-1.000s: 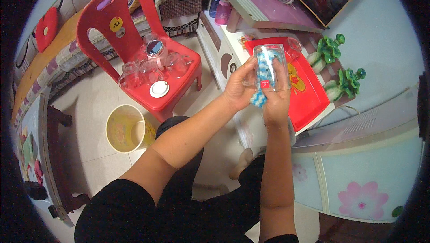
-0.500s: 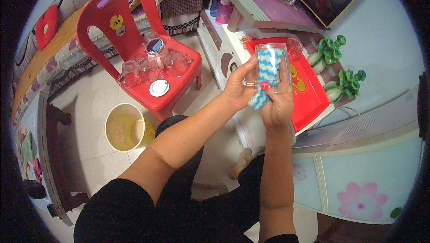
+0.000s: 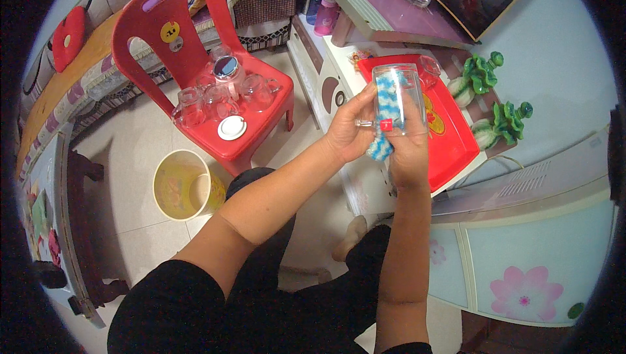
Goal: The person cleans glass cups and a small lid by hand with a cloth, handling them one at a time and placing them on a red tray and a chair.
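Note:
A clear glass mug (image 3: 409, 96) with a small red label is held up over a red tray. My left hand (image 3: 352, 129) grips it at its handle side, thumb along the glass. My right hand (image 3: 411, 161) is at the mug's lower end, closed with its fingers mostly hidden behind the glass. A blue-and-white striped knitted cloth (image 3: 380, 147) is pinched there; part shows through the mug's left side and its end hangs between my hands. Whether the cloth lies inside or behind the mug, I cannot tell.
On a red chair (image 3: 254, 133) stand several glass mugs (image 3: 257, 93), a lidded jar (image 3: 227, 72) and a white lid (image 3: 232, 128). A yellowish bin (image 3: 179, 187) is on the floor. The red tray (image 3: 456, 158) holds another glass (image 3: 428, 68). Green ornaments (image 3: 505, 122) stand beyond it.
The cloth seen through the mug has shifted to its left side and covers less of the glass. My right hand has turned slightly and moved a little right. The left hand keeps its grip.

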The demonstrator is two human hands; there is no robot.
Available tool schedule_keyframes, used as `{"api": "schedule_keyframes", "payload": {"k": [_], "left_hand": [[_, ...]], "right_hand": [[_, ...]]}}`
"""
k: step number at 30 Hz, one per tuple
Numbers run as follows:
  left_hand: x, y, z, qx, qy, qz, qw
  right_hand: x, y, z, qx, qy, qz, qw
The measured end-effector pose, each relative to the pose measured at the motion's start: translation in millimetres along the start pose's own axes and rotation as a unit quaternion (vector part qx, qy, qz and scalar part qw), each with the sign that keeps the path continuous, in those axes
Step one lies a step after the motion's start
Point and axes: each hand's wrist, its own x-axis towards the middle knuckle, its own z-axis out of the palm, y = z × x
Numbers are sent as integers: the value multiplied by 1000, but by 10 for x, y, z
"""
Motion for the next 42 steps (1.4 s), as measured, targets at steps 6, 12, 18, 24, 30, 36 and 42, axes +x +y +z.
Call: {"api": "schedule_keyframes", "payload": {"k": [6, 12, 18, 24, 30, 36, 42], "left_hand": [[19, -26, 17, 4, 3, -7, 1000], [54, -52, -41, -13, 10, -19, 1000], [59, -64, -42, 26, 26, -2, 999], [44, -22, -38, 77, 16, -4, 997], [19, 21, 65, 89, 1, 36, 995], [18, 74, 60, 22, -70, -4, 997], [100, 40, -46, 55, -28, -44, 997]], "right_hand": [[53, 54, -4, -329, 22, -167, 929], [63, 227, 18, -558, 88, -252, 785], [44, 267, -8, -542, 85, -203, 811], [58, 253, -64, -427, 35, -200, 881], [4, 114, -12, -63, 25, -36, 997], [-17, 81, 19, 369, 42, 37, 928], [17, -1, -12, 350, 73, 21, 934]]}}
